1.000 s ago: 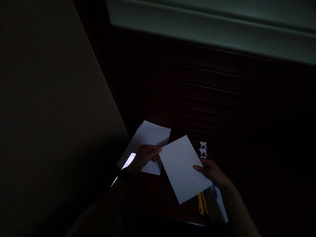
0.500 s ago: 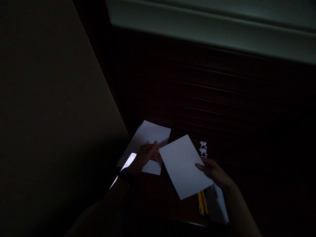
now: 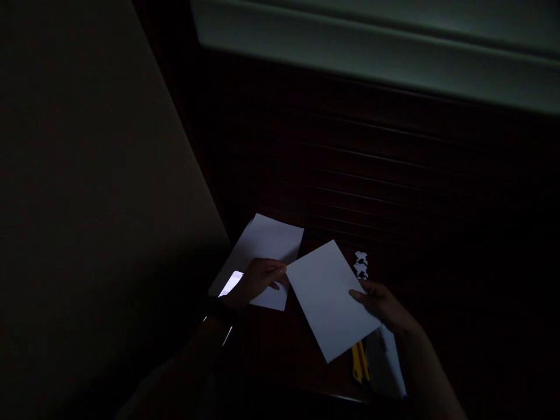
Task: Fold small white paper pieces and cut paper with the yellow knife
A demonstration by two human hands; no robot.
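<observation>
A white sheet of paper (image 3: 326, 297) is held tilted over a dark wooden table (image 3: 280, 344). My right hand (image 3: 380, 304) pinches its right edge, thumb on top. My left hand (image 3: 259, 279) grips the sheet's left corner with fingers curled. Under my left hand lies a second white sheet (image 3: 262, 251), flat on the table. The scene is very dark.
Small white paper cutouts (image 3: 360, 265) lie right of the held sheet. A yellow utility knife (image 3: 359, 361) and another pale sheet (image 3: 389, 364) sit near the table's front edge. A lit phone screen (image 3: 230, 284) glows by my left wrist. A dark slatted wall rises behind.
The held sheet has shifted slightly right and down with both hands. My left forearm now covers more of the glowing screen.
</observation>
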